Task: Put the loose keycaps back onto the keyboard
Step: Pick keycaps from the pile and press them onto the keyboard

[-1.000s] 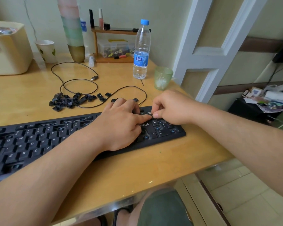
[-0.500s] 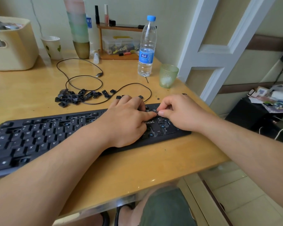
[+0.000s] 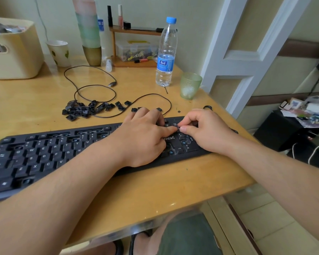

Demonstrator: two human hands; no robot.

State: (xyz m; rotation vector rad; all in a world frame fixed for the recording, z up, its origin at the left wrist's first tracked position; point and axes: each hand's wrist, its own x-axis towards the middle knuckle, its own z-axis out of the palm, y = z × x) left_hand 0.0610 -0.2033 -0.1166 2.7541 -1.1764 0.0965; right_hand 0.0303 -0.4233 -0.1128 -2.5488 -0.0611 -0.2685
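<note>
Keycap (image 3: 178, 128) between both hands' fingers (image 3: 185, 129)

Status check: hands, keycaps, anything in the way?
Both hands, left and right, on keyboard numpad end, thumbs meeting on a key. Keycap pile waits behind keyboard. Cable loops by pile; not blocking.

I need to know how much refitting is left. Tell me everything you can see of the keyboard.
The keyboard is black, full-size, seemingly plastic, lying flat and slightly askew near the table front edge. Most letter keys are fitted; several sockets are bare, showing blue stems, in the function row, bottom left and number pad. The left hand and right hand rest on its right end, fingertips meeting at one keycap near Num Lock. A thin black cable loops behind it.
</note>
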